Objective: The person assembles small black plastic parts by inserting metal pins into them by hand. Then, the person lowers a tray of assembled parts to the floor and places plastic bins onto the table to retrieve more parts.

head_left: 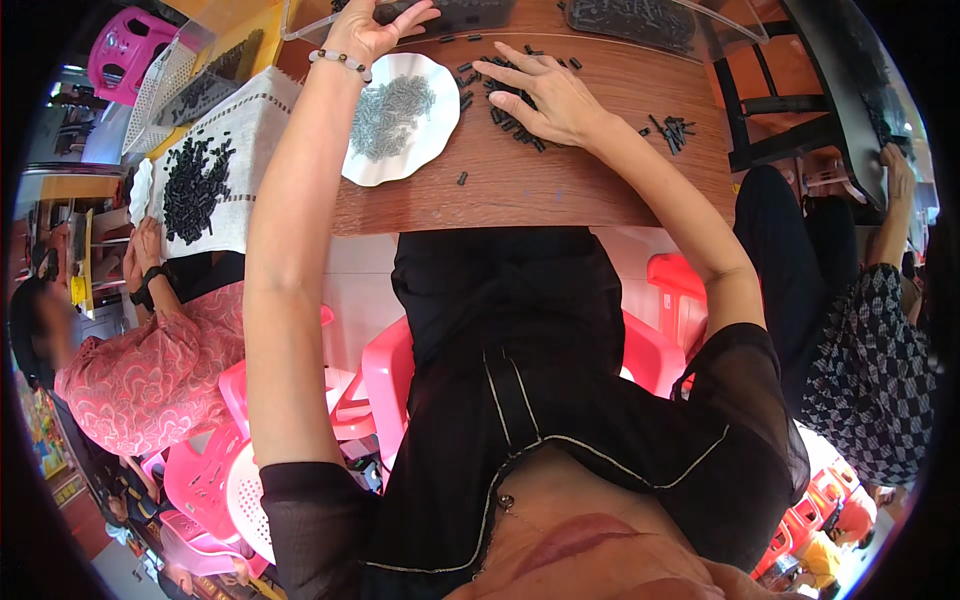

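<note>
My left hand [372, 28] is at the top edge, partly cut off, with a bead bracelet on its wrist. Its visible fingers are stretched apart beside a clear bin [455, 17] of dark pieces. My right hand [548, 98] lies open and palm down, fingers spread over a pile of small black cylindrical pieces [512, 122] on the brown wooden table [600, 190]. Between my arms sits a white scalloped plate [370, 172] holding many small clear grey pieces [392, 112].
A second clear bin [640, 22] stands at the back right. Several loose black pieces [672, 132] lie right of my hand. At left, another person's hands [147, 245] are near a white cloth [262, 115] bearing black pieces. Another person's hand [897, 165] touches a dark tray at right.
</note>
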Demonstrator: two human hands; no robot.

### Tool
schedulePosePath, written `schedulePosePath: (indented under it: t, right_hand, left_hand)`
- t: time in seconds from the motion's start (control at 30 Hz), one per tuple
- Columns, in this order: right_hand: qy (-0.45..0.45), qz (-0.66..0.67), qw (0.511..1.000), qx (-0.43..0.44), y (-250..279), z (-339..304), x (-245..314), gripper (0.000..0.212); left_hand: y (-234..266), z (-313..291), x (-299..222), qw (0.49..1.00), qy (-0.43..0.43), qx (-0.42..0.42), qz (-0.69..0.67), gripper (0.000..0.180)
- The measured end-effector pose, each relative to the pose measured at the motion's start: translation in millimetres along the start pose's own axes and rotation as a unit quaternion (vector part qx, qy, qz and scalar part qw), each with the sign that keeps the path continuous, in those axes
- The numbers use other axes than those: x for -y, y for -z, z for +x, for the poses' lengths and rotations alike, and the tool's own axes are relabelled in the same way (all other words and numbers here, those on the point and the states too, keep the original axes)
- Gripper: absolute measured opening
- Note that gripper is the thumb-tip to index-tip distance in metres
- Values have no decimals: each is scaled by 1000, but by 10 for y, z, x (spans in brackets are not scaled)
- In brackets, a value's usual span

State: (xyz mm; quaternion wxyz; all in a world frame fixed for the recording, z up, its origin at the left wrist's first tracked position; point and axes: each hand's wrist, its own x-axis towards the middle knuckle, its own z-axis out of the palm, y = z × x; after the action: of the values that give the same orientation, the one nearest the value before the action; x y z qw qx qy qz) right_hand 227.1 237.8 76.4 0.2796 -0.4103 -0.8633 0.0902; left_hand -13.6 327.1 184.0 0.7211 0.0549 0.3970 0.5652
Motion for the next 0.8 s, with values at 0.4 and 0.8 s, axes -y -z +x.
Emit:
schedulePosePath:
  t: [0.4, 0.8]
  right_hand:
    - [8, 129, 991, -39, 412, 59, -226, 60]
    - [-142, 103, 977, -120, 364, -130, -906, 61]
  left_hand:
    - [-67, 135, -74, 994, 41, 62, 82, 68]
    - [-16, 608, -268, 884, 254, 388, 52, 47]
